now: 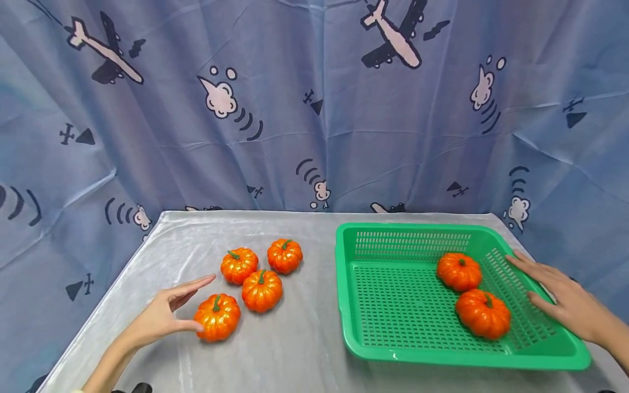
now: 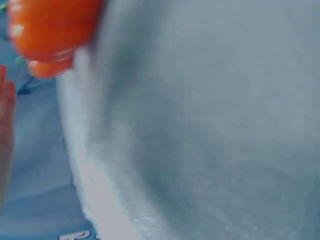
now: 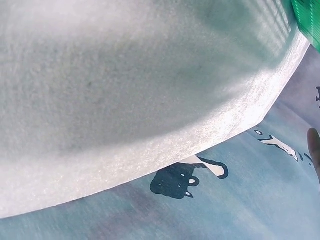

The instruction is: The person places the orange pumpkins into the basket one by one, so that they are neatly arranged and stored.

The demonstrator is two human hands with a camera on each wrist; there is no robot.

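Your left hand (image 1: pixel 158 314) is at the near pumpkin (image 1: pixel 219 323), on the left half of the desk (image 1: pixel 309 349). Thumb on or just beside its skin, fingers standing clear: no grip on it. Your right hand (image 1: pixel 572 305) lies with fingers extended at the right rim of the green basket (image 1: pixel 346 322), clasping nothing visible. Basket stands toward the desk's right edge; along its right wall, a rear pumpkin (image 1: pixel 459 273) and a front pumpkin (image 1: pixel 484 315).

Risks (judgement): if your thumb pushes before the fingers come round, the near pumpkin could roll into the middle pumpkin (image 1: pixel 262 293), just beside it, and jostle the left outer pumpkin (image 1: pixel 239 267) and right outer pumpkin (image 1: pixel 285 257) toward the desk's far edge. Glossy skin may slip from a fingertip-only pinch. Bearing down on the rim could tip or shift the basket, loaded on that side. Thumb contact unconfirmed; left wrist view blurred.
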